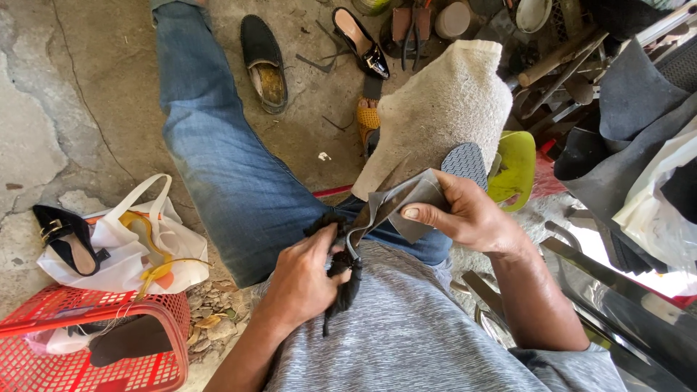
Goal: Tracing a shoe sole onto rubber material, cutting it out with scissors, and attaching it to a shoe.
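Cutting looks to be the step in hand: seen from the head camera, the left hand (301, 279) is closed around black-handled scissors (347, 261), whose blades bite the grey sheet (396, 203) pinched by the right hand (472, 218). My guess is the sheet wants turning next. Around the sheet: one beige cloth (443, 109) above it, one red basket (87, 348) far left, three loose shoes.

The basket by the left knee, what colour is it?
The plastic mesh basket is red, shown best in the head view, lower left corner.
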